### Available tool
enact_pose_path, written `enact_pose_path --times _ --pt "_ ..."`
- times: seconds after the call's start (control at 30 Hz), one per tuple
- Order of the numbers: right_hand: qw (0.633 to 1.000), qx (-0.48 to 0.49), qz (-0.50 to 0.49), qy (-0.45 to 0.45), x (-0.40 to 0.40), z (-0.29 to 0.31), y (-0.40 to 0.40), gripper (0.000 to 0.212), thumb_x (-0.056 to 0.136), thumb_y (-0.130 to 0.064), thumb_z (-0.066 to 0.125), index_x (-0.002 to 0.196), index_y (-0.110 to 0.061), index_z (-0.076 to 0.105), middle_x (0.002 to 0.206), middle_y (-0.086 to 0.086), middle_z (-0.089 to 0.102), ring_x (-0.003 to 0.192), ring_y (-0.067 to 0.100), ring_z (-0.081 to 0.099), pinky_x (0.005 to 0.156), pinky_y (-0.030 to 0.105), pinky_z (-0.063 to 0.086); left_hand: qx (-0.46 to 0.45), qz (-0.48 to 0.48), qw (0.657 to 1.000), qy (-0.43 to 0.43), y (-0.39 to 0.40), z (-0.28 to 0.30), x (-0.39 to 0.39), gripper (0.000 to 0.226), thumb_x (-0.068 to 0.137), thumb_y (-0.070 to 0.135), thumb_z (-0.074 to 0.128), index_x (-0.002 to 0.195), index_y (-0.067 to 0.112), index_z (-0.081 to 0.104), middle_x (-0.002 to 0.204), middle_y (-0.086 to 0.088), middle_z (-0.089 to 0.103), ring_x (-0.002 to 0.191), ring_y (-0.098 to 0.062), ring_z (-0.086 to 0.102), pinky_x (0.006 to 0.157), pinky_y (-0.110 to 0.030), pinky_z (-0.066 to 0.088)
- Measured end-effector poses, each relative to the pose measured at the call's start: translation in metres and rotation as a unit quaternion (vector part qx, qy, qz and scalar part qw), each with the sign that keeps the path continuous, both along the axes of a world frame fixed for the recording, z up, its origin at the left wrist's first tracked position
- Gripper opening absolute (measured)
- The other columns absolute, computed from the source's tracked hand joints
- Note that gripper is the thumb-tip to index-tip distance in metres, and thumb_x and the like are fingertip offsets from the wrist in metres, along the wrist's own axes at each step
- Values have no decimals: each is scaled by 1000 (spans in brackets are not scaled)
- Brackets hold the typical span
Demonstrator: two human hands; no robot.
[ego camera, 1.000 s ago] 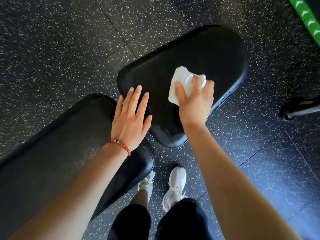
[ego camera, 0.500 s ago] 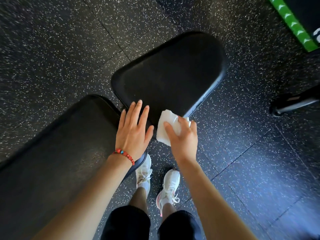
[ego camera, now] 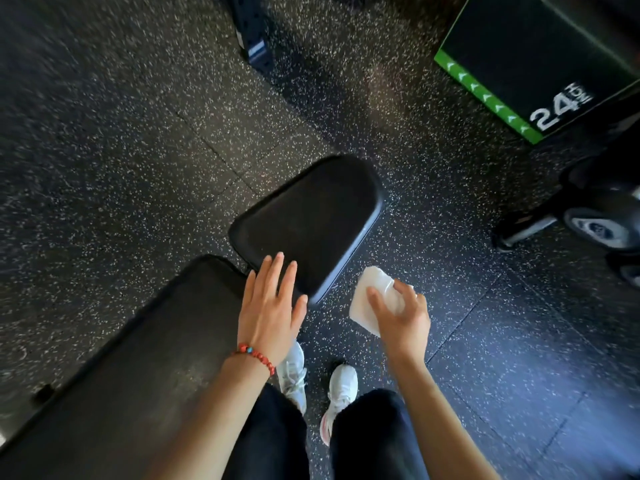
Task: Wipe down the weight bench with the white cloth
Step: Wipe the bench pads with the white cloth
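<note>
Nearest us, our left hand lies flat with its fingers spread and holding nothing. The palm rests at the far end of the long back pad, and the fingertips reach across the gap onto the near corner of the seat pad. A red bead bracelet sits on that wrist.

A little to the right, our right hand has its fingers curled and clamped on the white cloth, which is bunched into a thick wad. The cloth is off the bench: it hangs over the speckled floor, just beside the right edge of the seat pad and apart from it. Our white shoes stand below, between the two arms.

So the seat pad lies forward and to the left of the cloth-holding fingers, and the back pad lies to the left and nearer us. The bench runs on one long axis, from the lower left up toward the far right. The right hand is the nearer one to the seat pad's right edge, so we judge that the next stroke has to carry the cloth leftward, back onto the padding.

Farther off, a black box with a green edge and some dumbbells sit on the floor, well apart from the bench.
</note>
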State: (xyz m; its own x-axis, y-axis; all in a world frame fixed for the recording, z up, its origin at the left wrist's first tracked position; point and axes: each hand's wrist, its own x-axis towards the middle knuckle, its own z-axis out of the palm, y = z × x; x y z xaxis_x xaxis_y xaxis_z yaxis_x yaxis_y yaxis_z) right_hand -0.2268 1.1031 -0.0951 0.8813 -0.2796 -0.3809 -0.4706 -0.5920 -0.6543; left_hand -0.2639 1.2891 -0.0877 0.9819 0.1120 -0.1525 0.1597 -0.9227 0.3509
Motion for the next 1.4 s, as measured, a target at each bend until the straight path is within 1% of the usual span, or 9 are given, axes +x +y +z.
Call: enact_pose_path --times 0.2,0.27,0.4,0.5,0.63,0.73,0.9,1.17,1.4 --pt "995 41 -72 -57 9 55 -26 45 75 -42 71 113 -22 57 99 -4 48 89 13 46 74 24 34 13 -39 999 -30 -21 53 18 52 79 16 71 124 -4 55 134 -25 49 123 -43 46 98 -60 37" --pt "992 59 -89 -69 13 68 -36 48 74 -42 71 115 -23 55 105 -5 51 94 10 46 80 24 33 17 -52 998 -34 -31 67 28 52 78 16 72 124 -3 55 134 -25 49 123 -43 46 98 -60 36" --pt "988 78 -113 -72 29 90 -64 57 74 -42 72 123 -23 50 116 -4 52 103 11 45 89 30 36 25 -71 996 -39 -58 88 53 51 79 17 71 123 -2 56 133 -24 50 124 -42 46 98 -59 35" --pt "985 94 -126 -68 47 101 -93 65 72 -44 74 126 -23 44 122 2 53 108 18 48 94 37 42 32 -81 995 -43 -88 101 77 51 79 19 71 123 -1 56 133 -24 51 123 -41 47 97 -59 36" --pt "983 113 -130 -68 80 115 -143 69 70 -45 75 126 -25 41 121 4 53 106 20 50 89 37 45 36 -88 994 -50 -139 115 114 50 79 19 71 123 -2 56 132 -24 52 122 -41 48 96 -59 37" --pt "981 121 -133 -69 105 127 -182 69 69 -46 75 126 -29 39 115 0 52 102 18 50 83 30 42 27 -84 995 -53 -179 126 142 49 79 18 71 122 -2 57 132 -24 52 122 -42 47 96 -60 36" --pt "980 119 -142 -78 150 146 -230 73 68 -47 75 127 -27 38 112 -2 47 98 17 48 76 29 38 22 -102 993 -56 -232 144 190 49 83 21 67 126 1 54 136 -22 49 125 -40 45 99 -58 35" --pt "977 124 -158 -69 222 160 -256 70 68 -47 75 126 -27 42 116 3 53 100 19 50 78 30 40 15 -137 988 -68 -257 161 270 49 86 19 64 128 -2 51 137 -24 45 127 -41 42 102 -58 35" --pt "978 114 -163 -66 338 165 -256 75 61 -56 72 125 -30 43 114 -1 51 100 16 47 78 30 38 9 -149 986 -76 -254 159 394 52 96 31 44 140 6 36 150 -16 28 140 -31 22 113 -46 15"
